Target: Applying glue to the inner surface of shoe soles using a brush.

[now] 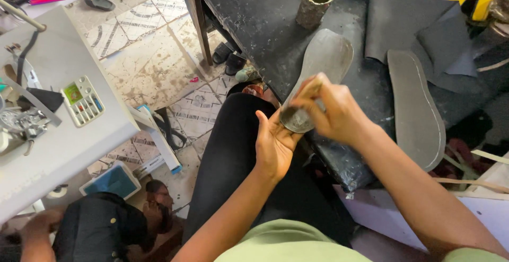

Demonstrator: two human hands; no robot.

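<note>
My left hand (pixel 274 144) cups the heel end of a grey shoe sole (pixel 322 59) that slants up over the edge of a black worktable (pixel 249 13). My right hand (pixel 328 111) is closed on a thin brush (pixel 310 90) whose tip rests on the sole's heel, which looks wet and shiny. The right hand is blurred by motion. A dirty tin can (pixel 315 1) with dark liquid stands on the table just beyond the sole's toe.
A second grey sole (pixel 416 108) lies on the table at right beside dark sheets (pixel 408 15). A white sewing machine (pixel 58 108) stands at left. Another person's arm and dark clothing (pixel 90 227) are at bottom left, over a tiled floor (pixel 154 60).
</note>
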